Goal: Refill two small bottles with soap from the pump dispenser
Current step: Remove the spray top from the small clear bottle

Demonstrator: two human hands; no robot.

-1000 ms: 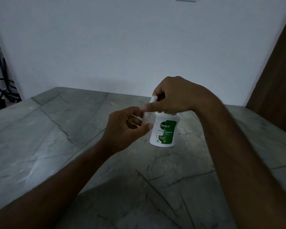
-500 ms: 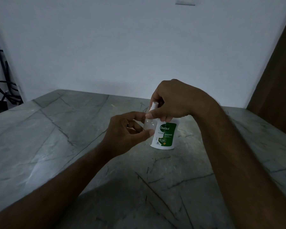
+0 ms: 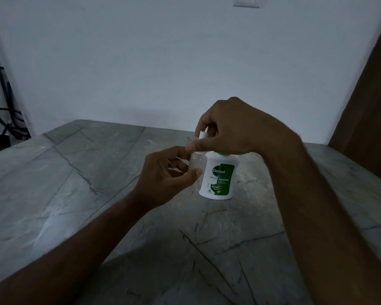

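We start at the fingers [image 3: 195,172] of the left hand [image 3: 163,179], which curl narrowly around a small clear bottle [image 3: 197,162], thumb on the near side and the other fingers behind it. The bottle is held upright, just beside the pump dispenser [image 3: 218,176] and touching or nearly touching its left shoulder. Above it, the right hand [image 3: 231,128] covers the top of the dispenser; its thumb and forefinger pinch around the white spout [image 3: 202,134], which points left, over the small bottle's mouth.

Compared with a second ago, both hands and the dispenser sit a little lower and nearer in our view, and the wall plate [image 3: 246,2] has come into the top of the frame, so we judge that the head tipped up slightly rather than that the things moved. The grip on the bottle is the same. The right hand looks pressed a little lower on the pump, though in this dim light we cannot be sure, and we cannot tell whether soap is flowing or how full the bottle is.

The dispenser, white with a green label, stands on the grey veined tabletop [image 3: 75,194], near its middle. We see only one small bottle; the second is out of view. We judge the first refill to be under way, with the second bottle yet to come.
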